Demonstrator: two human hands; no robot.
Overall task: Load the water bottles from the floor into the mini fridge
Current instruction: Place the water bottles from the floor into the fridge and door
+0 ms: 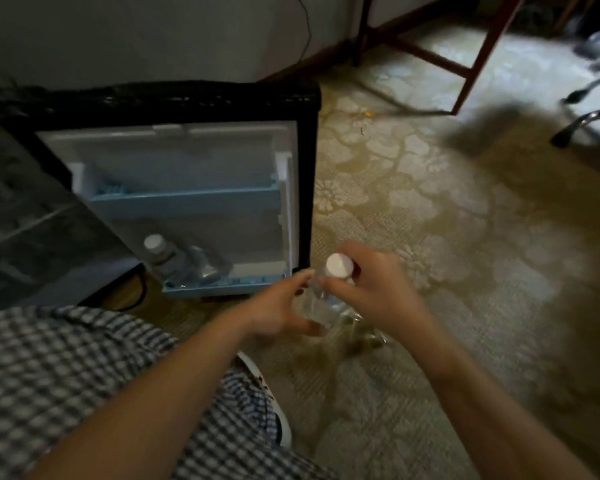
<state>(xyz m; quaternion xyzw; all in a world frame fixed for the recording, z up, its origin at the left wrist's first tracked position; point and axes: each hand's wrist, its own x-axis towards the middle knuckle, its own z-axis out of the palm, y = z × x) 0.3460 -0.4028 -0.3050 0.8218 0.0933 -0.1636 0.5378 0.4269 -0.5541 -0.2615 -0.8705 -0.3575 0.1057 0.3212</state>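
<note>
Both hands hold a clear plastic bottle (321, 303) upright over the carpet (447, 237), just in front of the open fridge door (194, 161); blur hides whether its base touches the floor. The right hand (374, 289) pinches the narrow neck, fingers (333, 284) clamped just under the round white cap (340, 266). The left hand (278, 310) cups the smooth body from the other side, thumb and fingers curled round it. The door is black-edged, with a white moulded liner and two pale blue plastic shelves. A second bottle (168, 259), also white-capped, leans in the lower shelf (222, 289) towards its left end. The carpet is short-piled and beige with a pale floral pattern. A checked cloth leg (66, 375) fills the lower left, and thin red-brown wooden chair legs (465, 64) stand well apart by the wall
</note>
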